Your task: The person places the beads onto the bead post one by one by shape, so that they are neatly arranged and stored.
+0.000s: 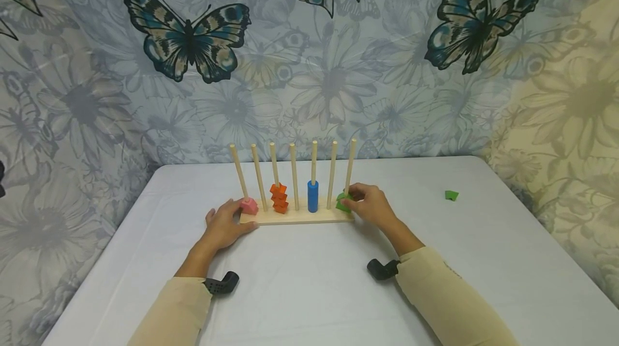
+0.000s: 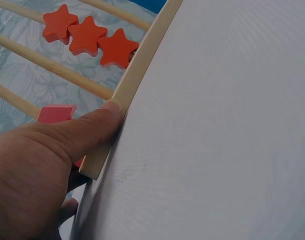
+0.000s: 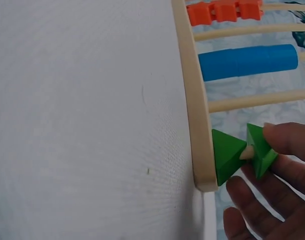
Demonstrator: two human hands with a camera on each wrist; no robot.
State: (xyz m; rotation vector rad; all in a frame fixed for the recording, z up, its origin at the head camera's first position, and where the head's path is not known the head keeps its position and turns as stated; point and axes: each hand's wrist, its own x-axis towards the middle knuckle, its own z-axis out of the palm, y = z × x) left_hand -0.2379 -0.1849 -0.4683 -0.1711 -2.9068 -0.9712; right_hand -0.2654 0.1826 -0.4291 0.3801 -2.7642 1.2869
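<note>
A wooden peg board (image 1: 300, 218) with several upright pegs stands on the table. My left hand (image 1: 224, 226) grips its left end, the thumb (image 2: 100, 122) on the front edge and the other fingers behind, close to a pink piece (image 1: 249, 206) on the leftmost peg. At the rightmost peg, my right hand (image 1: 372, 203) pinches a green triangle bead (image 3: 260, 150) threaded on the peg. Below that bead, another green triangle bead (image 3: 227, 155) sits against the base, a short length of peg showing between them.
Orange star beads (image 1: 279, 198) are stacked on the third peg from the left, and a blue cylinder stack (image 1: 312, 196) is on the fifth. A loose green piece (image 1: 452, 195) lies on the white table (image 1: 309, 292) to the right. Butterfly-patterned cloth (image 1: 333, 83) hangs behind.
</note>
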